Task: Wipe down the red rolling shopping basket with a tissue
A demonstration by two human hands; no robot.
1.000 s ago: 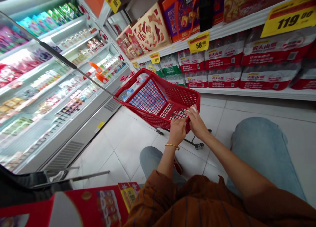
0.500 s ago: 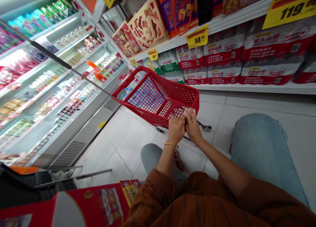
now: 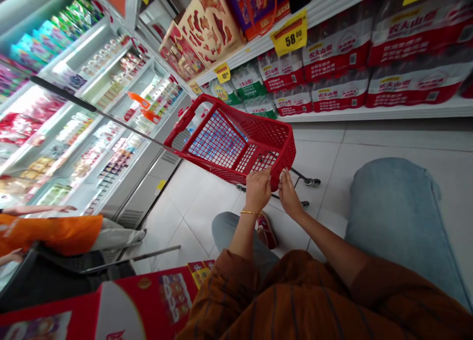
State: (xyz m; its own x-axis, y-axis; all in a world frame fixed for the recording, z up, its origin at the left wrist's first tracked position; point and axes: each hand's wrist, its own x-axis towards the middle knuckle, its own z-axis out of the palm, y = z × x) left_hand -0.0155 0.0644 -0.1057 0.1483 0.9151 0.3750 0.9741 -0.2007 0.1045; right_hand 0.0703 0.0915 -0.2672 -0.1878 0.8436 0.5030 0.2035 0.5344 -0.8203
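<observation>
My left hand (image 3: 258,188), with a gold bracelet (image 3: 250,213) at the wrist, is half curled, its fingers pointing right. Whatever may be in it is hidden. Beside it, a small gap away, is my right hand (image 3: 289,194), its fingers pressed together. A small whitish bit shows at those fingertips, too small to name. Both hands overlap the near end of a red shopping cart (image 3: 284,133) in view; I cannot tell whether they touch it. The cart has a mesh basket and stands on wheels.
Right of the cart, a shelf (image 3: 325,114) holds shrink-wrapped bottled water (image 3: 332,93) and gift boxes (image 3: 210,27). Refrigerated shelves (image 3: 92,98) line the left. A person in orange (image 3: 66,234) is at lower left, near a red display box (image 3: 140,300). My knee (image 3: 395,212) is at right.
My hands, pressed together earlier, have separated slightly. The view has shifted, and the person in orange shows more fully at lower left. The cart looks unmoved.
</observation>
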